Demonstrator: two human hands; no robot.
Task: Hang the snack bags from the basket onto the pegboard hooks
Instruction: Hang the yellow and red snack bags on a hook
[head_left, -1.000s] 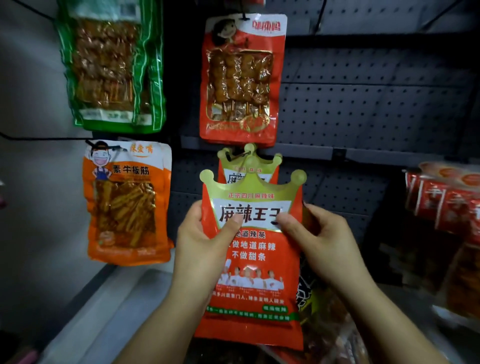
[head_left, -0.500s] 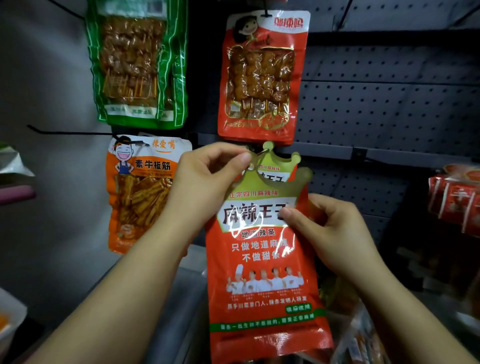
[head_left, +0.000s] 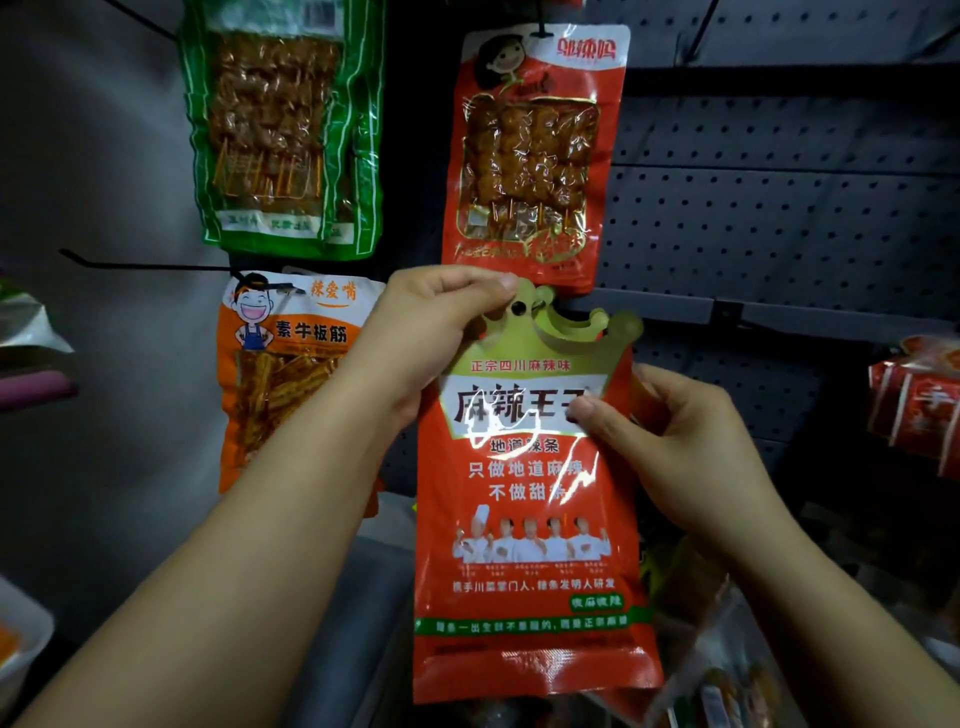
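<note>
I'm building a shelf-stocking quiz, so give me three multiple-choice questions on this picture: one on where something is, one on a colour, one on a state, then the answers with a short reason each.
1. Where does the orange snack bag hang?
A. Below the green snack bag
B. Right of the red skewer bag
C. Above the green snack bag

2. What colour is the crown-shaped top of the held red spicy-strip bag?
A. Blue
B. Yellow-green
C. White

3. How is the held bag being handled?
A. It lies in a basket untouched
B. One hand alone grips its bottom
C. The left hand pinches its top by the hang hole while the right hand grips its right edge

Answers: 1 A, the orange bag sits directly under the green one at left. 2 B, the crown is yellow-green. 3 C, both hands are closed on the bag.
</note>
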